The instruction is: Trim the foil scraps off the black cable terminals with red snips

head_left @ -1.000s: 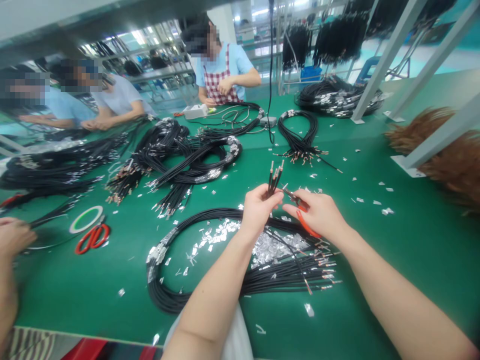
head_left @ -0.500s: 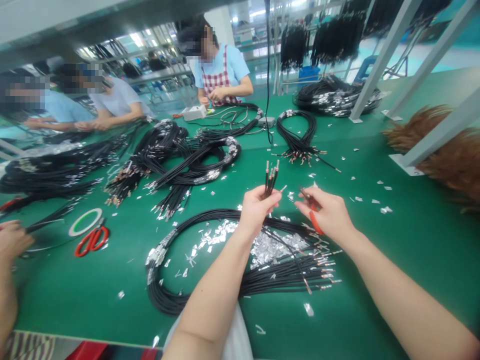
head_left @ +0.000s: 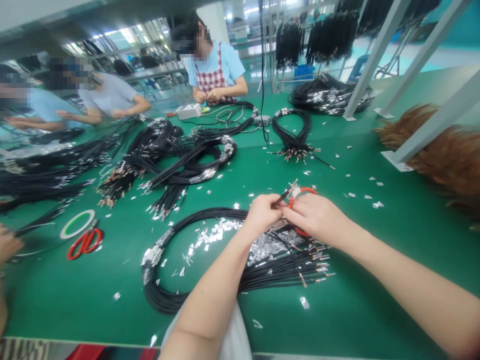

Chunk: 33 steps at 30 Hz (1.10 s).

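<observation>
My left hand [head_left: 262, 216] is closed around a few black cables [head_left: 279, 201], their stripped ends pointing up and right. Against it, my right hand [head_left: 318, 217] is closed on red-handled scissors [head_left: 308, 190]; their blades are mostly hidden by my fingers. The two hands touch or nearly touch at the cable ends. Beneath them lies a looped bundle of black cables [head_left: 277, 278] with bare, shiny ends to the right and silver wrapping on its left bend. Inside the loop is a heap of silver foil scraps [head_left: 262, 248].
Another red-handled pair of scissors [head_left: 85, 243] and a roll of tape [head_left: 77, 223] lie at left, near a co-worker's hand [head_left: 9, 244]. More cable bundles [head_left: 165, 150] spread behind. Grey posts [head_left: 412, 135] and a brown bristly heap [head_left: 438, 150] stand right. Co-workers sit across the green table [head_left: 352, 300].
My right hand has moved left with the scissors to meet my left hand. The held cables have tipped from upright to slanting right. The view has shifted slightly.
</observation>
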Each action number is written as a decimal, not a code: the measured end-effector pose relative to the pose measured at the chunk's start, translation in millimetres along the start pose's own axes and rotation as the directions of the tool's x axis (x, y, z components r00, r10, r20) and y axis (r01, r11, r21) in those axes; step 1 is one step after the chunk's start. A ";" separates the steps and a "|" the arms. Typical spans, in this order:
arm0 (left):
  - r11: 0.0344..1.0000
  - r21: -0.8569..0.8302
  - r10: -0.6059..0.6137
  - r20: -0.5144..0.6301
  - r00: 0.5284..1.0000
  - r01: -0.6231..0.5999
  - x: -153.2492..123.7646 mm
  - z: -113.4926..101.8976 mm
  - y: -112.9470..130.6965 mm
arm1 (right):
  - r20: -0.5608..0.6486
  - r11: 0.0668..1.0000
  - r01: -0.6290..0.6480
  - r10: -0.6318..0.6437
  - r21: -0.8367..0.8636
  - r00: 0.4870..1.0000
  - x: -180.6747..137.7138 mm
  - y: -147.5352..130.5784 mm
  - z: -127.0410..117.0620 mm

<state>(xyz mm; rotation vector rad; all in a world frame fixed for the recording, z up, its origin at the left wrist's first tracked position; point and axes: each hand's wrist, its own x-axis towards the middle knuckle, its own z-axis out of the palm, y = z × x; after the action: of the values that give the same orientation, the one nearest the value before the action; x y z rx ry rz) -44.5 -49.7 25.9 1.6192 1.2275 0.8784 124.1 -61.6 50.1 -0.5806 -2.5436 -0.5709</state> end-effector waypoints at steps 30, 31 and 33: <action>0.942 0.184 0.283 0.020 0.959 -0.282 -6.0 -6.4 2.5 | 0.778 -0.909 -0.024 0.342 0.416 0.528 -9.6 -32.3 29.6; 0.926 0.258 0.292 -0.033 0.956 -0.275 -4.9 -4.0 0.1 | 0.778 -0.905 -0.014 0.359 0.426 0.515 -7.2 -33.9 26.8; 0.911 0.347 0.272 -0.097 0.958 -0.223 -2.5 -0.3 -4.2 | 0.763 -0.868 -0.035 0.416 0.496 0.495 -4.0 -34.5 20.9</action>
<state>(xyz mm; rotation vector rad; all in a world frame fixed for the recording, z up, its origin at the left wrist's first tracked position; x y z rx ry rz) -46.8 -51.6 22.0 2.0491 1.3436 0.9984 103.3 -81.1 21.3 -0.7053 -0.6381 2.0234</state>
